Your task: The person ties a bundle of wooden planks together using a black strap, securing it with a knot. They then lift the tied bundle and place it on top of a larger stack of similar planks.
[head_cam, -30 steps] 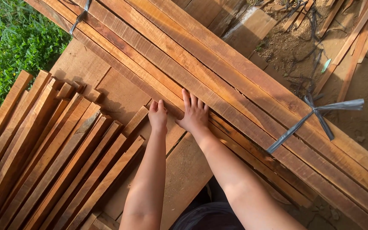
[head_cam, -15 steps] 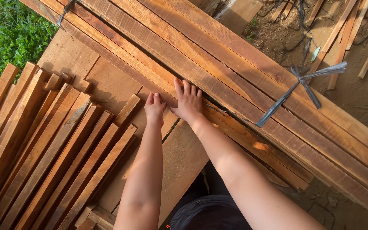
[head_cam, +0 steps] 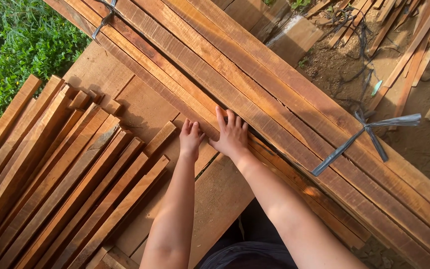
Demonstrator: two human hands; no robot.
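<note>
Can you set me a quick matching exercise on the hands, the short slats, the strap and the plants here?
Things:
1. left hand
2. right hand
3. short slats
4. grey strap
5. green plants

Places:
A. top left corner
B. flat on the long planks
C. stacked at left
D. lying at right
E. at the planks' near edge

Pairs: 1-E, 2-B, 3-C, 4-D, 5-A

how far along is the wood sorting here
Done: a fan of short slats already lies laid out beside the long stack. In hand: the left hand and right hand both press on the near edge of the long planks. Left: most of that long stack looks untouched, one grey strap lying loose across it.
</note>
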